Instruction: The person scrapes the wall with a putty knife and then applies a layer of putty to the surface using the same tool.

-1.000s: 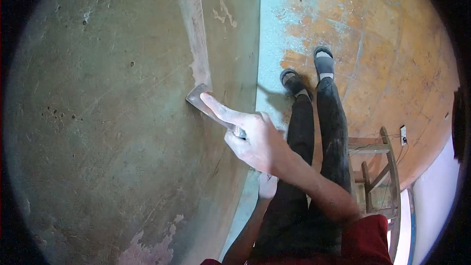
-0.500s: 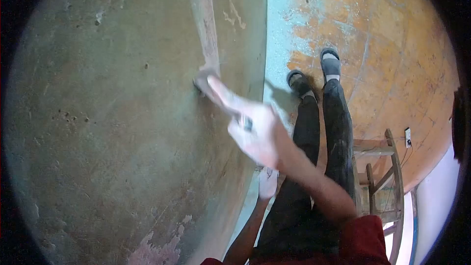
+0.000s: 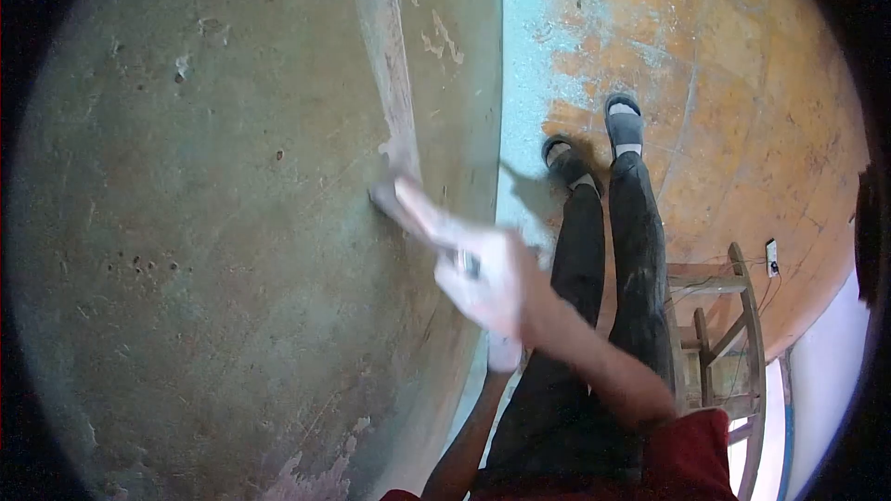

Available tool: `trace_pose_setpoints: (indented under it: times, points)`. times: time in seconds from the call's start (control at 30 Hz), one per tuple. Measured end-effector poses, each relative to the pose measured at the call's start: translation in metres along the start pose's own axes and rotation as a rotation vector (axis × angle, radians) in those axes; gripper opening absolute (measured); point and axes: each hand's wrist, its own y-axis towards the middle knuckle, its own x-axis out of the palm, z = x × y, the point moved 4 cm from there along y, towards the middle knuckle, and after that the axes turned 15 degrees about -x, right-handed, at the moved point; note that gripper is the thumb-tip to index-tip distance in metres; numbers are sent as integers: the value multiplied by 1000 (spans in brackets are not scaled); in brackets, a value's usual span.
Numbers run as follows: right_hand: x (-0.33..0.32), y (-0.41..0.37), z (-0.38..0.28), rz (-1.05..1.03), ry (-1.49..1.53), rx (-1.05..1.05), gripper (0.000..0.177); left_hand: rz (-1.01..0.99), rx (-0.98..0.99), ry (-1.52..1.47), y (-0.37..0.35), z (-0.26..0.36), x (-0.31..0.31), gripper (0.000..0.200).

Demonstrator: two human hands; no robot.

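Observation:
My right hand (image 3: 492, 283), coated in white dust, is closed around a scraper (image 3: 388, 202), with one finger stretched along it toward the blade. Motion smears the hand and tool. The blade's end is right at the greenish wall (image 3: 232, 250), just below the lower end of a pale, scraped strip (image 3: 394, 83). My left hand (image 3: 504, 353), also whitened, is low beside the wall base; its fingers are hidden behind my right hand and wrist.
Pale flakes (image 3: 529, 65) lie along the wall's foot on the orange floor (image 3: 733, 111). My sandalled feet (image 3: 624, 121) stand near them. A wooden ladder-like frame (image 3: 750, 315) is at right, near a white power socket (image 3: 771, 258) with a cord.
My right hand and the scraper have moved slightly down in view along the wall. The left hand stays low, now more covered by the right.

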Motion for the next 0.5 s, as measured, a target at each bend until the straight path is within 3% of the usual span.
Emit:
trace_pose_setpoints:
  times: [0.07, 0.1, 0.2, 0.27, 0.37, 0.43, 0.5]
  points:
    - [16, -18, -1, 56, 195, -123, 71, 1, 21, 27, 3, 0, -10, 15]
    - [13, -16, 0, 25, 204, -67, 73, -2, 24, 42, 1, -2, -16, 14]
    - [-3, -10, -5, -34, 52, -14, 73, -11, 40, 47, 0, -7, -7, 14]
    - [10, -18, 5, 40, 138, -99, 73, -9, 45, 78, -5, -15, -8, 14]
    - [12, -19, 5, 21, 222, -53, 73, 6, 84, 111, -3, -17, -6, 15]
    - [-2, -7, -3, -59, 52, 80, 73, -2, 96, 125, -5, -21, -7, 15]
    - [13, -26, 5, -15, 106, 0, 73, 3, 111, 133, 3, -16, -6, 15]
